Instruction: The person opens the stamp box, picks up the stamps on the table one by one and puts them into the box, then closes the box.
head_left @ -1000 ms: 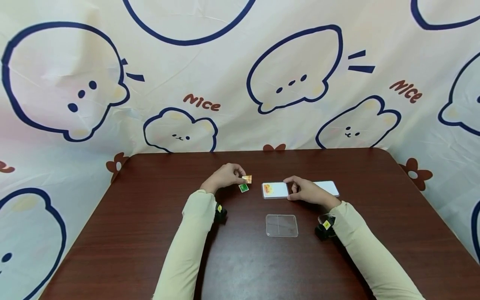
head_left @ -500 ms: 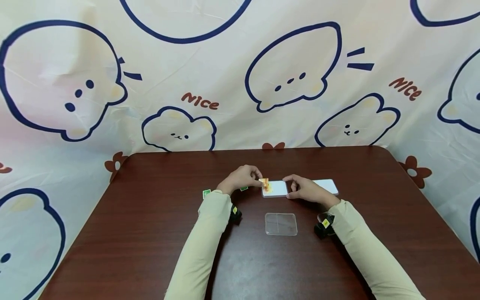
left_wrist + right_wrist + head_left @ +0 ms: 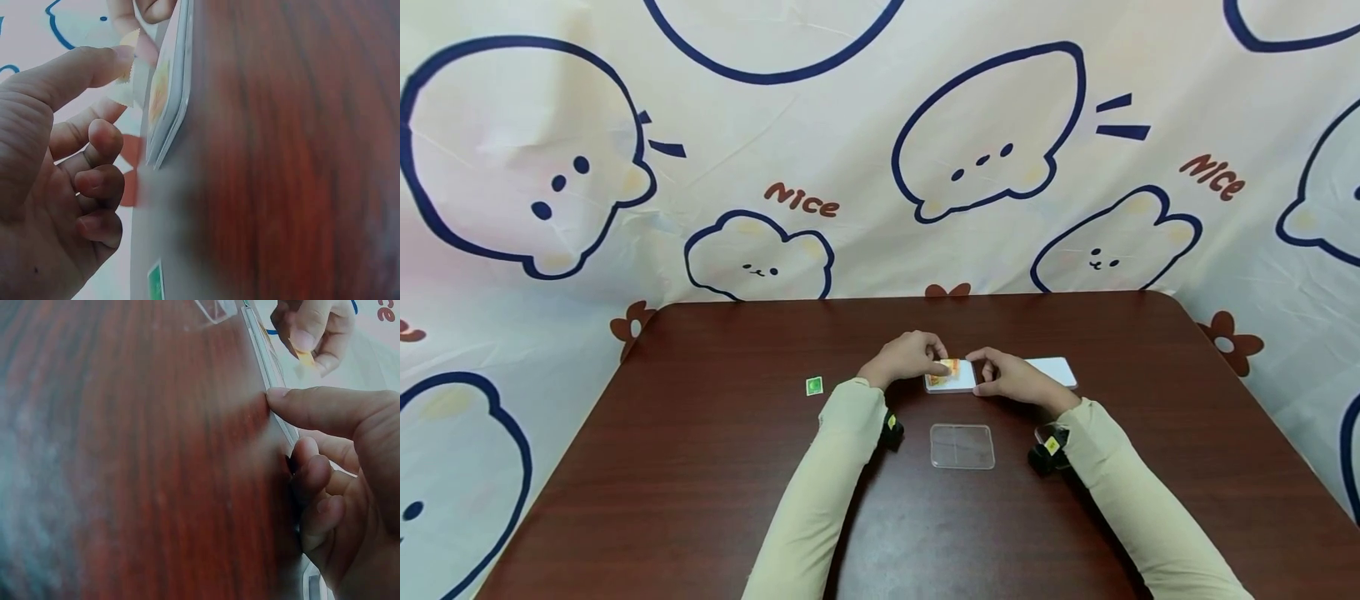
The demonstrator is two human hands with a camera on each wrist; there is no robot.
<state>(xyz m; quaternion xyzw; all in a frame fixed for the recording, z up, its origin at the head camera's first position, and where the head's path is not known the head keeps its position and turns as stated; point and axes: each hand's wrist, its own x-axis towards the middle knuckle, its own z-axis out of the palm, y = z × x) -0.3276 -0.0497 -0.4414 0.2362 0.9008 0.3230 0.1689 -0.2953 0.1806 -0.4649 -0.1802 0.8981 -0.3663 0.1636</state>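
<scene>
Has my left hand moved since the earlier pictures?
Yes, the left hand has moved rightward in the head view, toward the right hand, judged against the clear tray.

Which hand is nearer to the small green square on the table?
The left hand: it is right of the small green square, slightly farther back; the right hand is farther right, gripping a white case.

Looks like a makeshift studio booth. Walled on three sides by wrinkled cartoon-printed sheeting [image 3: 850, 142], around a wood-grain tabletop [image 3: 700, 475].
</scene>
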